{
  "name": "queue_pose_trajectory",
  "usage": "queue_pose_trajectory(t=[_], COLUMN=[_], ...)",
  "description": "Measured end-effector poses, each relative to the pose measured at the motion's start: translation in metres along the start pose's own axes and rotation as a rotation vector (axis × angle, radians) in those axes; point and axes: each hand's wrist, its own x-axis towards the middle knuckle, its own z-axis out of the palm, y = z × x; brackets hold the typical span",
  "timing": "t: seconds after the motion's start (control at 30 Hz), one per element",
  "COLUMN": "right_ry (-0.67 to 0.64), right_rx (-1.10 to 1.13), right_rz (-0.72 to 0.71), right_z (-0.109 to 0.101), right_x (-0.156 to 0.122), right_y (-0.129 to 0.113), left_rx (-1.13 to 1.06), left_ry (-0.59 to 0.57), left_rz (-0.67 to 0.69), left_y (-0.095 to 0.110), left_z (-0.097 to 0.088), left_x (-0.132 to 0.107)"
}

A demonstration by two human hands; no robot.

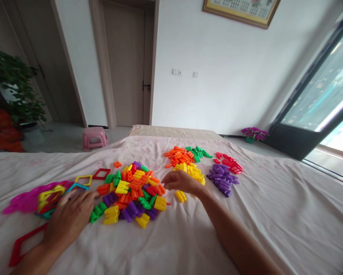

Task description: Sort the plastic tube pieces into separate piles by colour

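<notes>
1. Left hand (74,210): palm down, at left edge of mixed pile (135,184); grip cannot be determined;
2. Right hand (179,180): curled, between mixed pile and yellow pile (199,176); grip cannot be determined;
3. Orange pile (179,156), green pile (198,153), red pile (232,165), purple pile (223,178): on cloth (277,214), right of mixed pile.

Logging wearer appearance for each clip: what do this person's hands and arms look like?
The left hand and right hand are ungloved, five-fingered human hands. Both forearms show no sleeve, watch, bracelet or cable.
</notes>
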Motion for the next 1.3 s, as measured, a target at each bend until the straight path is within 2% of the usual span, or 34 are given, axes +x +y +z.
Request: queue_pose_trajectory(t=[0.07, 0.1, 0.27, 0.37, 0.47, 0.57, 0.67, 0.9, 1.0, 1.1, 1.2, 1.3], right_ry=[-0.141, -0.167, -0.126, -0.097, -0.069, -0.026, 0.104, 0.359, 0.463, 0.459, 0.318, 0.175], right_rx=[-0.166, -0.259, -0.726, -0.813, -0.798, -0.756, -0.802, -1.041, -1.087, -1.003, -0.853, -0.809], right_rz=[0.013, 0.004, -0.098, -0.125, -0.114, -0.064, 0.015, 0.333, 0.321, 0.185, 0.016, -0.104], right_z=[0.013, 0.018, 0.036, 0.041, 0.04, 0.027, 0.006, -0.049, -0.058, -0.047, -0.02, 0.012], right_x=[-0.003, -0.004, -0.015, -0.018, -0.018, -0.017, -0.018, -0.031, -0.034, -0.031, -0.023, -0.014], right_y=[-0.008, -0.011, -0.017, -0.019, -0.022, -0.025, -0.024, -0.018, -0.021, -0.024, -0.023, -0.017], left_rx=[0.011, 0.017, 0.023, 0.033, 0.034, 0.019, 0.017, 0.039, 0.044, 0.046, 0.038, 0.021], left_ry=[-0.005, -0.009, 0.003, 0.01, 0.005, 0.003, 0.013, -0.003, -0.003, -0.013, -0.022, -0.028], left_rz=[-0.002, -0.003, 0.028, 0.03, 0.033, 0.024, 0.011, 0.013, 0.017, 0.029, 0.024, 0.014], left_y=[0.0, -0.001, -0.006, -0.009, -0.009, -0.007, -0.004, -0.003, -0.003, -0.004, -0.005, -0.003], left_z=[0.0, 0.001, 0.01, 0.014, 0.012, 0.008, 0.004, 0.002, 0.003, 0.004, 0.005, 0.003], left_x=[0.0, -0.001, -0.004, -0.005, -0.004, -0.002, -0.001, 0.0, -0.001, -0.002, -0.002, -0.001])
